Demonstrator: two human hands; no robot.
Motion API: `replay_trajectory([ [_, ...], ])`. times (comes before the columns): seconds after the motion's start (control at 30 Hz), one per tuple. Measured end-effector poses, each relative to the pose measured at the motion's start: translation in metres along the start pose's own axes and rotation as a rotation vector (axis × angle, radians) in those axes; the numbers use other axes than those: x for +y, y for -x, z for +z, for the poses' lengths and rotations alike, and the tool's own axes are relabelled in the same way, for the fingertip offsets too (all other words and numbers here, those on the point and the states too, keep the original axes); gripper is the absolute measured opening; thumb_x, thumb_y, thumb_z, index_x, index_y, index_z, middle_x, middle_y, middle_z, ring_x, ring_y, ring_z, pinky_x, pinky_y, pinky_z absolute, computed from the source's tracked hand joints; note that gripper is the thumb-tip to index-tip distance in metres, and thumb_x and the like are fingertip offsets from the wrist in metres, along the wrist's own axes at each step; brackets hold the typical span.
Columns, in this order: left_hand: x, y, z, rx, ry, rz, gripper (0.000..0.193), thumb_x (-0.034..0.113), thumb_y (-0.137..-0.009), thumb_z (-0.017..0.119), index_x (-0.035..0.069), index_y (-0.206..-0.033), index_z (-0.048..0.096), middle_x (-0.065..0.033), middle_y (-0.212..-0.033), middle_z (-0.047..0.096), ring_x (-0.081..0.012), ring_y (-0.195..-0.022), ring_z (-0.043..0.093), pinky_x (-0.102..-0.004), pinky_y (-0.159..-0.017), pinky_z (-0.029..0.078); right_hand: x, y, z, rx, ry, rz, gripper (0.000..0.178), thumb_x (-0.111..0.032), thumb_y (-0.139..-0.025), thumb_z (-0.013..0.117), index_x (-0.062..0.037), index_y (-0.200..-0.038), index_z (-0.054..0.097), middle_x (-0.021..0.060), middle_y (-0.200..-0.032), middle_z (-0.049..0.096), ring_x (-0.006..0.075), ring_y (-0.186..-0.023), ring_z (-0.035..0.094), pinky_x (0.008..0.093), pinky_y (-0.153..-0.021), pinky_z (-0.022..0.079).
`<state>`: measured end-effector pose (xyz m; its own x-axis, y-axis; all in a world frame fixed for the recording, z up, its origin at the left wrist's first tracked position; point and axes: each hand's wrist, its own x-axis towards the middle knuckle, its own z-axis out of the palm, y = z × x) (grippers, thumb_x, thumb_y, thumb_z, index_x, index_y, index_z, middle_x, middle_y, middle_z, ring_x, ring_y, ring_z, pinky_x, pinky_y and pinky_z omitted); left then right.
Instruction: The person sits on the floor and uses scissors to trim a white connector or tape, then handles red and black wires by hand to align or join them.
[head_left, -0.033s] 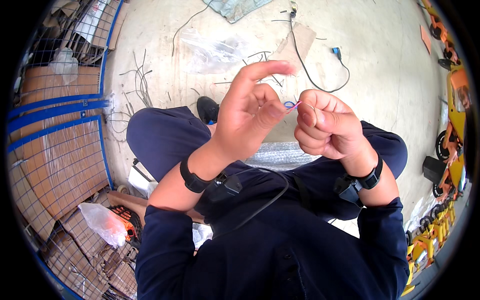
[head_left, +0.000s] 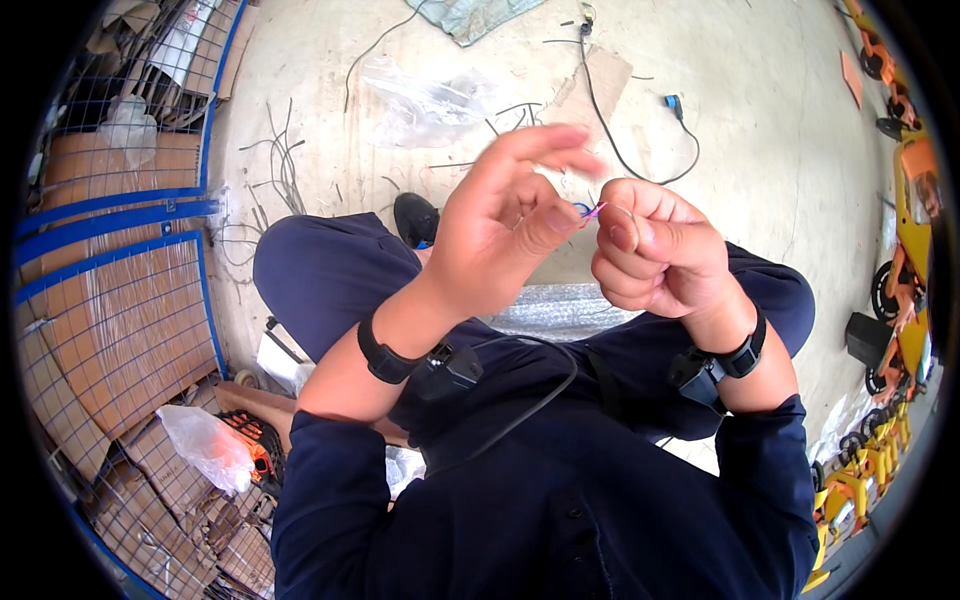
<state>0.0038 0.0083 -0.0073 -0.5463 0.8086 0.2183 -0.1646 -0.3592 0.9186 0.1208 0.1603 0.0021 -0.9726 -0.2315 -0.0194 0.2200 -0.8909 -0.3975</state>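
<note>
Several thin coloured wires (head_left: 592,211), blue, pink and red, run between my hands above my lap. My right hand (head_left: 660,245) is closed, pinching them between thumb and forefinger. The wires reach the thumb tip of my left hand (head_left: 505,225), where thumb and a bent finger close on them. The upper fingers of that hand stretch out toward the right hand, smeared by motion. What the wires lead to is hidden in my fingers.
On the floor ahead lie a black cable (head_left: 605,125) with a blue connector (head_left: 674,103), clear plastic film (head_left: 425,105) and loose black wires (head_left: 285,165). A blue mesh cage (head_left: 120,205) holding cardboard stands left. Yellow wheeled frames (head_left: 910,215) line the right.
The outstretched fingers of my left hand have spread and swung slightly right. The left thumb has shifted a little toward my right hand, which hardly moves.
</note>
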Motion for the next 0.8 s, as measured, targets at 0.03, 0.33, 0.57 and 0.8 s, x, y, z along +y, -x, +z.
replay_trajectory([
  [0.03,0.002,0.0,-0.002,-0.043,-0.018,-0.059,0.042,0.015,-0.091,0.065,0.001,-0.127,0.049,-0.0054,-0.095,0.061,-0.0051,-0.07,0.052,-0.0192,-0.066,0.043,-0.001,0.0,-0.001,-0.015,-0.022,-0.004,0.017,-0.017,-0.098,0.049,0.0,-0.097,0.051,-0.0037,-0.058,0.034,0.006,-0.047,0.028,0.0204,-0.041,0.022],
  [0.33,0.01,-0.001,-0.009,0.02,-0.504,0.086,0.009,0.007,-0.083,0.069,0.004,-0.092,0.069,-0.0007,-0.076,0.059,-0.0057,-0.058,0.045,-0.0213,-0.051,0.034,-0.007,-0.001,0.005,0.275,0.286,-0.09,0.02,-0.02,-0.098,0.049,-0.0004,-0.096,0.053,-0.0015,-0.059,0.041,0.0072,-0.049,0.034,0.022,-0.043,0.029],
  [0.57,0.025,-0.006,-0.013,-0.039,-0.594,0.001,0.006,0.006,-0.083,0.068,0.003,-0.088,0.068,-0.0021,-0.068,0.058,-0.0064,-0.055,0.047,-0.0216,-0.05,0.035,-0.005,-0.007,0.0,0.37,1.438,-0.583,0.014,0.0,-0.088,0.062,-0.0013,-0.102,0.062,0.0065,-0.088,0.062,0.0154,-0.077,0.06,0.0263,-0.068,0.048],
  [0.8,0.031,-0.002,-0.011,-0.02,-0.312,-0.377,0.008,0.006,-0.09,0.062,-0.002,-0.092,0.064,0.0039,-0.067,0.052,0.0012,-0.048,0.037,-0.0181,-0.043,0.025,-0.007,-0.009,-0.004,0.209,1.867,-0.675,0.025,0.004,-0.077,0.067,-0.0034,-0.1,0.065,0.0088,-0.079,0.06,0.0233,-0.068,0.059,0.0312,-0.058,0.047],
])
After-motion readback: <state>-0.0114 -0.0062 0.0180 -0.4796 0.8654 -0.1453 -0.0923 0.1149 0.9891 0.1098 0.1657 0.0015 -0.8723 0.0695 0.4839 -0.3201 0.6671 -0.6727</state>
